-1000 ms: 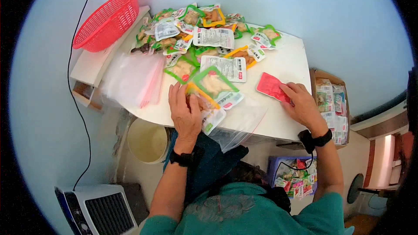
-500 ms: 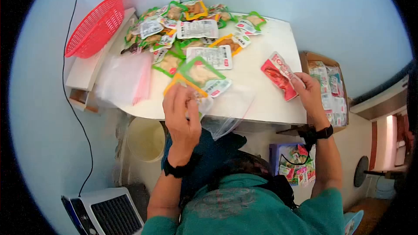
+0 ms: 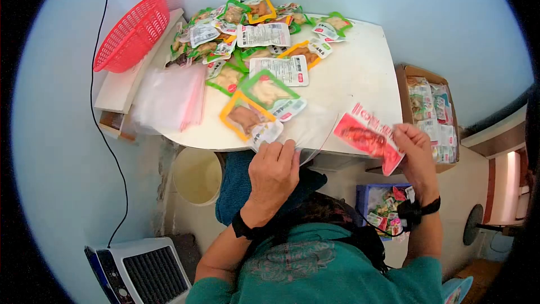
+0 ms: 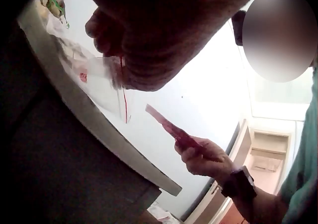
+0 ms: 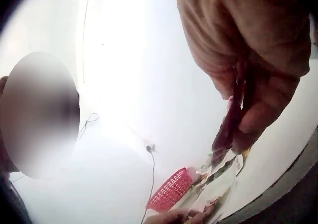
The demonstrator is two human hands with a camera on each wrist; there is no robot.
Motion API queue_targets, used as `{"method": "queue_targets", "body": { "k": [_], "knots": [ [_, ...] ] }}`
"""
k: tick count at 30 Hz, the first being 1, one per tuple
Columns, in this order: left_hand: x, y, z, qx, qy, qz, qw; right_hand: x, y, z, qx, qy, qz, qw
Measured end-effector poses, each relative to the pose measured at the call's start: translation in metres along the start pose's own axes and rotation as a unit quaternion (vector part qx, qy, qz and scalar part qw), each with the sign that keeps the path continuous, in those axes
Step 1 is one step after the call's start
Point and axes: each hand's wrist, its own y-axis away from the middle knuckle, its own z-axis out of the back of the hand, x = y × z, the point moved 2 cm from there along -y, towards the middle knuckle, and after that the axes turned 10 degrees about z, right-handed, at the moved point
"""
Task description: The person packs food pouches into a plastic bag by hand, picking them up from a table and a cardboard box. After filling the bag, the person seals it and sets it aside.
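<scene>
Near the table's front edge, my left hand (image 3: 274,177) pinches the edge of a clear zip bag (image 3: 316,126). The bag's red seal line shows in the left wrist view, where the bag (image 4: 107,97) hangs at the fingertips. Just beyond this hand lie a yellow-edged food packet (image 3: 243,117) and a green-edged one (image 3: 267,89), overlapping each other. On the right, my right hand (image 3: 417,155) grips a red food packet (image 3: 365,138) by one end, its printed face upward. That packet is raised and tilted near the bag's mouth.
A pile of food packets (image 3: 263,35) covers the back of the white table (image 3: 360,73). Flat clear bags (image 3: 169,95) are stacked at left, below a red basket (image 3: 132,34). A cardboard box (image 3: 413,72) and a blue crate (image 3: 363,205) with packets stand at right.
The right hand has lifted the red packet off the table and turned its printed face up. My left hand has left the yellow-edged packet and shifted right to the bag's edge.
</scene>
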Motion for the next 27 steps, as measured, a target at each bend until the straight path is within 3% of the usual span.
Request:
{"method": "queue_targets", "body": {
  "k": [4,9,19,22,27],
  "knots": [
    [-0.003,-0.002,0.002,-0.033,0.004,-0.001,0.999,0.007,0.024,-0.031,0.045,-0.084,-0.052,0.994],
    [-0.009,-0.004,0.007,-0.061,0.008,0.003,0.998,0.009,0.028,-0.057,0.105,-0.079,-0.046,0.990],
    [-0.001,-0.014,0.007,-0.138,0.015,0.000,0.990,0.019,0.023,-0.082,0.222,-0.154,-0.154,0.950],
    [0.004,-0.013,0.008,-0.148,0.033,0.005,0.988,0.014,0.024,-0.076,0.253,-0.114,-0.128,0.952],
    [-0.006,-0.011,0.011,-0.117,0.039,0.003,0.992,0.011,0.023,-0.091,0.228,-0.155,-0.115,0.954]
  ]
}}
